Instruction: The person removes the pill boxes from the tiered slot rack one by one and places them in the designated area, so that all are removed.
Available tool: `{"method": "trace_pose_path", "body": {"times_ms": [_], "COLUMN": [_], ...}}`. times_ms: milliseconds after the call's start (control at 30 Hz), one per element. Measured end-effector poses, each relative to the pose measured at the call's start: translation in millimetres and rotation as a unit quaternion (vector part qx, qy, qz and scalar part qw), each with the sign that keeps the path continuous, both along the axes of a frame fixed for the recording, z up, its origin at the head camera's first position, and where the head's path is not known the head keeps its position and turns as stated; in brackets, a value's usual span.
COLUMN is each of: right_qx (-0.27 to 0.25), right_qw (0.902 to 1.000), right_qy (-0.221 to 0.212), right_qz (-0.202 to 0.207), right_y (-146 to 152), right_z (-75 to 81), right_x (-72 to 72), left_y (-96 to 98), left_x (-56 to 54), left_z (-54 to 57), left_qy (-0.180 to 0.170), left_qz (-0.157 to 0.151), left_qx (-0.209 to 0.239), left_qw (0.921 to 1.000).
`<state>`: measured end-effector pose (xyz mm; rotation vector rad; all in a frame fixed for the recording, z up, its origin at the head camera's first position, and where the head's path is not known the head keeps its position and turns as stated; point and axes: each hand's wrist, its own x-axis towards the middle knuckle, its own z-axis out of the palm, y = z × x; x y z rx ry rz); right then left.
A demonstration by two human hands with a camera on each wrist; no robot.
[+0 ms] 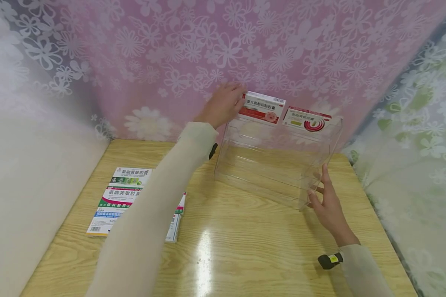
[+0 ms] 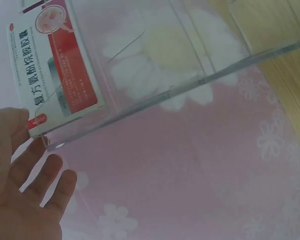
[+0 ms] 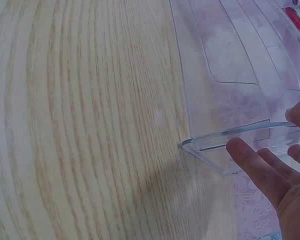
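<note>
A clear plastic display rack (image 1: 260,193) with tiers stands tilted back near the flowered cloth. Its top tier bears a white-and-red medicine box (image 1: 264,108) at the left and another medicine box (image 1: 307,120) with a red ring design at the right. At the rack's upper left corner, my left hand (image 1: 224,104) pinches the left end of the white-and-red box; in the left wrist view the thumb touches its corner, with fingertips behind. Low on the right side, my right hand (image 1: 330,212) holds the rack's side panel (image 3: 240,135) between thumb and fingers.
Several flat medicine boxes (image 1: 120,196) lie at the left of the wooden table (image 1: 238,255), partly hidden by my left sleeve. Pink flowered cloth (image 1: 193,53) hangs behind the rack, and pale cloth (image 1: 33,136) borders the table's left side.
</note>
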<state>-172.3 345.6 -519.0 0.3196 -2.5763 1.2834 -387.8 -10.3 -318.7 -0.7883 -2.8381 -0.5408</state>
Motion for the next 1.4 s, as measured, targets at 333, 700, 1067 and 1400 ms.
{"method": "trace_pose_path", "body": {"times_ms": [333,700,1067,1400], "right_qx": [0.003,0.002,0.005,0.004], "right_qw": [1.0,1.0,0.9999,0.9999], "right_qy": [0.005,-0.001,-0.01,-0.012], "right_qz": [0.001,0.001,-0.003,-0.011], "right_y": [-1,-4,1,1], "right_z": [-0.2,1.6,1.3,-4.2], "right_x": [-3.0,-1.2,0.1,-0.1], "left_y": [2.4,-49.4,-122.5,-153.8], "left_x": [0.6,39.3,77.6,104.6], "left_z": [0.8,9.7,-61.7,-127.6], "left_qy": [0.033,0.029,-0.121,-0.237], "left_qz": [-0.027,-0.088,-0.081,-0.076], "left_qx": [0.06,0.286,0.247,0.156], "left_qw": [0.9973,0.9538,0.958,0.956]}}
